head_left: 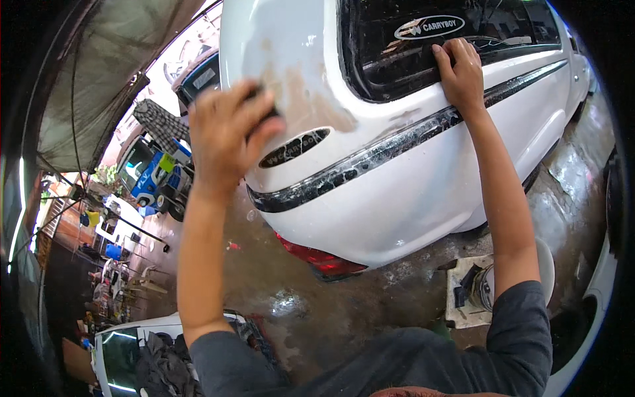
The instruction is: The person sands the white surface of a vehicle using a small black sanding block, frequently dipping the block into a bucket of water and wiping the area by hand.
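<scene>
My left hand (228,135) is blurred by motion, raised in front of the rear corner of a white vehicle (410,172). Its fingers close round a small dark pad-like thing (263,99), mostly hidden by the hand. Beside it lies a scuffed patch (297,99) of brown and grey on the white bodywork. Just below is a dark oval badge (294,147). My right hand (461,73) leans on the lower edge of the dark side window (390,69), thumb apart from the bent fingers, with nothing visible in it. A wet-looking black stripe (370,159) runs beneath both hands.
A red tail light (317,258) sits low on the vehicle. To the lower right, a stool (460,311) bears a metal can (483,288), close to a white bucket (546,264). Another white car (119,357) stands lower left. The floor (278,291) is wet.
</scene>
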